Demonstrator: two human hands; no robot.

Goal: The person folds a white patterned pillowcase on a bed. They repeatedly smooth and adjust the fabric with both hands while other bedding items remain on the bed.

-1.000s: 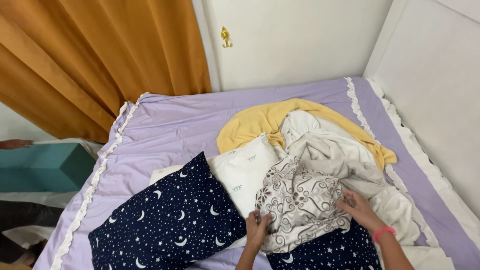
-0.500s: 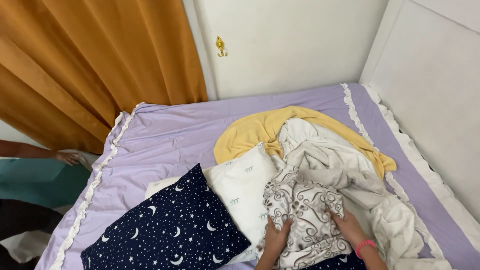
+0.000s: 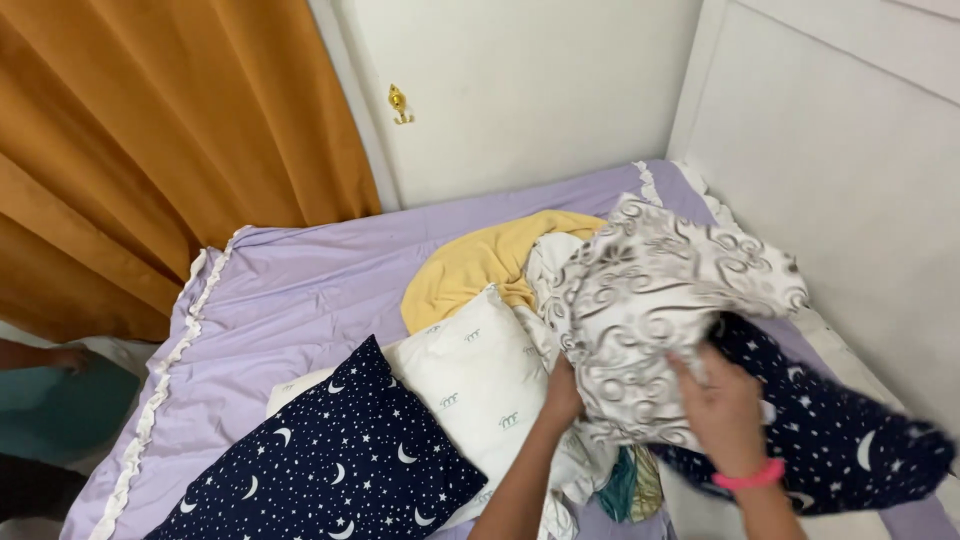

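Head view: both hands grip the swirl-patterned cloth [image 3: 660,300], lifted near the bed's right edge [image 3: 850,350]. Left hand [image 3: 562,392] fingers are closed on its lower hem; right hand [image 3: 725,405] fingers are curled into its folds.

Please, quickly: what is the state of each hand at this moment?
Left hand: closed, gripping the swirl-patterned cloth.
Right hand: closed on the same cloth, lifted above the bed.

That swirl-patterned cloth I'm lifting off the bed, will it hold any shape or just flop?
Probably floppy: the swirl-patterned cloth bunches and droops around the left hand and right hand. It looks light, since it is raised by its edges. Loose folds may snag neighbouring laundry.
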